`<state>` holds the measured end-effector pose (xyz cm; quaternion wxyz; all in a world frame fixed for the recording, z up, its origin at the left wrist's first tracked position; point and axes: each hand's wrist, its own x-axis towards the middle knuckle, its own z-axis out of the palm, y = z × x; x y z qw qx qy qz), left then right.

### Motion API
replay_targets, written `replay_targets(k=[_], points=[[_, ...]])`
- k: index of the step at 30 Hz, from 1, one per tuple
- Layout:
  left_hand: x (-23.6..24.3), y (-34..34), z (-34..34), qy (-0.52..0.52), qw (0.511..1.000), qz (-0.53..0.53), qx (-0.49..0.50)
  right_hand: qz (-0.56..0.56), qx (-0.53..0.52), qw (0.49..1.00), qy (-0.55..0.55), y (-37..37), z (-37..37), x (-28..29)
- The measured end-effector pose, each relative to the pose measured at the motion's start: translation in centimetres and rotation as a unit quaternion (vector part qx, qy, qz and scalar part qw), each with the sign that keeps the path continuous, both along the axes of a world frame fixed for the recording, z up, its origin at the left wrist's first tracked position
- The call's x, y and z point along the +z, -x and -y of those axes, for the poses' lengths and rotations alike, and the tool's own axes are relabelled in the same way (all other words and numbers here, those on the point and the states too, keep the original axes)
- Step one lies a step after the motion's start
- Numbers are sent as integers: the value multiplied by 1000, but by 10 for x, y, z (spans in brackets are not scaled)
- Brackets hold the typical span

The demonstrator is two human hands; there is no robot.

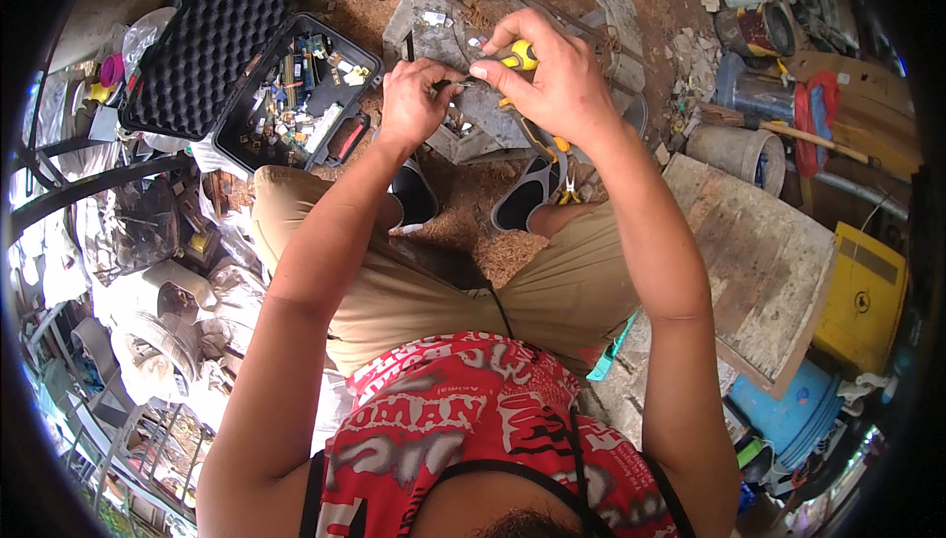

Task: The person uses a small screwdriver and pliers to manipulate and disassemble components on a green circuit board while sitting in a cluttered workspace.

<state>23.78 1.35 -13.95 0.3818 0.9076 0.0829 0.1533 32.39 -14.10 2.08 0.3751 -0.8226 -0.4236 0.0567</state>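
My right hand [562, 80] is closed around the yellow and black handle of a screwdriver [520, 55]. Its shaft points left toward my left hand [414, 100]. The fingers of that hand are pinched together on something small, mostly hidden by the fingertips. Both hands are close together above a worn grey board [419, 31], where small pale pieces lie scattered. Below my right hand, a tool with orange-yellow and dark handles [537, 136] lies at the board's near edge. Small pliers with yellow handles [570, 191] are beside my right foot.
An open black case [340, 37] with a foam-lined lid [212, 50] stands on the left, holding many small electronic parts. At right are a wooden panel [744, 252], a yellow container [859, 297], a blue bucket [788, 415] and a grey bucket [729, 159]. Clutter lines the left side.
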Motion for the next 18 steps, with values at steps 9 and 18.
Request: replay_targets(k=[9,18], points=[[-1,-1,1,-18,1000,19,3,-2,15,999,42,-9,-14,-4],[-2,-2,-3,11,1000,26,-4,-16,17,997,73,-9,-23,0]])
